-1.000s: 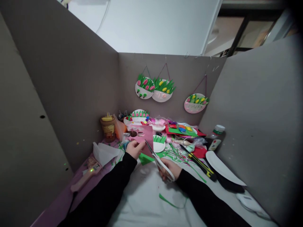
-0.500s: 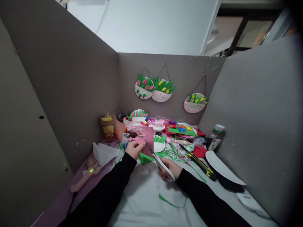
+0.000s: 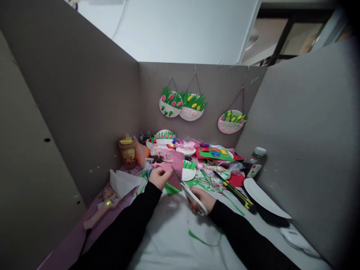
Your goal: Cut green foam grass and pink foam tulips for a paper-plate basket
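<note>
Here, pink paper (image 3: 172,165) in left hand (image 3: 159,177), scissors (image 3: 189,194) in right hand (image 3: 203,200).

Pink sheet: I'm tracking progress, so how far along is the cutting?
Done: three flower plates hang on the back wall. In hand: the left hand holds the pink sheet while the right hand works the scissors into its lower edge. Left: most of the sheet looks uncut.
</note>
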Tool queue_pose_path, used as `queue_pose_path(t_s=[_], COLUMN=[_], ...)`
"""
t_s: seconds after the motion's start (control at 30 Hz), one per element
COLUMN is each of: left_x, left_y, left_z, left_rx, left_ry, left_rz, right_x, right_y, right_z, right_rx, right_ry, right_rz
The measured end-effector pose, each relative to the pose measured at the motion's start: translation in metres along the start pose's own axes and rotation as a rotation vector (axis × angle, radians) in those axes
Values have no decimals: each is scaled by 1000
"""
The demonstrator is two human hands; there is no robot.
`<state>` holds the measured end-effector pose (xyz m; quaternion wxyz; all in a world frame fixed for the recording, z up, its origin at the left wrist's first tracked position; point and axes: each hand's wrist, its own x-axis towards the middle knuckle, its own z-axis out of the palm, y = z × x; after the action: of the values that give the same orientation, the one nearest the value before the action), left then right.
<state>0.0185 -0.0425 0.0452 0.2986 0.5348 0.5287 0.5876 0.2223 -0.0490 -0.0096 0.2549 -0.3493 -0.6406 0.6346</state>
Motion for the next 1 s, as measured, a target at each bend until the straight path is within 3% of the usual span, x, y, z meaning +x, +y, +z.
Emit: queue_pose_path(t_s=[1.0], left_x=[2], left_y=[-3], left_z=[-2], left_rx=[-15], left_ry=[-83], left_rz=[19], right_x=[-2], right_y=[-2], right_z=[-2], right_rx=[-27], right_ry=[10], right_rz=[26])
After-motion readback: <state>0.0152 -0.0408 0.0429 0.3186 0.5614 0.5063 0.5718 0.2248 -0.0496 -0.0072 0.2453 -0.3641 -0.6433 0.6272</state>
